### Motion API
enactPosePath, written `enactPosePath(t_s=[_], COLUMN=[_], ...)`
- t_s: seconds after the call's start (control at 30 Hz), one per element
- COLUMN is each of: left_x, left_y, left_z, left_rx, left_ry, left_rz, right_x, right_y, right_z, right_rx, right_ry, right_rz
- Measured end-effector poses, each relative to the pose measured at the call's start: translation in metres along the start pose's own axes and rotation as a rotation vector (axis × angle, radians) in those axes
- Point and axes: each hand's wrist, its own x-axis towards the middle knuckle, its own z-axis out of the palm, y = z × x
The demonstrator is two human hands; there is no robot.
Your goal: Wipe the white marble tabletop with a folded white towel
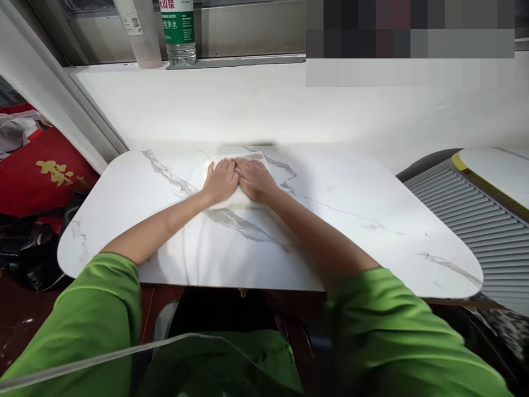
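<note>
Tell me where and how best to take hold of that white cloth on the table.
The white cloth is probably best pinched at its near edge, coming from the wearer's side: it lies low on the table, and the left grip and right grip cover much of its middle, while that edge shows between the wrists.

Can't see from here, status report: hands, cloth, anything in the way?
Left hand, right hand side by side on white cloth. Cloth on marbled tabletop. Water bottle on ledge behind, out of the way.
</note>
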Motion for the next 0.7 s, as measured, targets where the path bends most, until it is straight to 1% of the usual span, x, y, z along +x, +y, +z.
enactPosePath(t_s=[0.1,0.17,0.23,0.33,0.43,0.5,0.6,0.7], left_x=[0.043,0.063,0.075,0.081,0.074,0.062,0.029,-0.014], left_y=[-0.011,-0.017,-0.021,-0.024,-0.021,-0.014,0.004,0.026], left_z=[0.006,0.009,0.011,0.012,0.010,0.009,0.008,0.007], left_rx=[-0.024,-0.031,-0.039,-0.051,-0.047,-0.024,0.031,0.072], left_ry=[0.033,0.051,0.058,0.050,0.026,0.014,0.015,-0.020], left_rz=[0.015,0.032,0.044,0.059,0.070,0.069,0.051,0.088], right_x=[0.032,0.045,0.052,0.054,0.046,0.035,0.004,-0.044], right_y=[0.024,0.034,0.039,0.043,0.042,0.040,0.031,0.014], right_z=[0.004,0.005,0.006,0.008,0.009,0.008,0.002,-0.007], right_rx=[0.018,0.012,0.000,-0.023,-0.037,-0.041,-0.052,-0.082], right_ry=[0.051,0.071,0.078,0.087,0.098,0.094,0.065,0.037], right_rz=[0.053,0.099,0.123,0.118,0.101,0.090,0.035,-0.022])
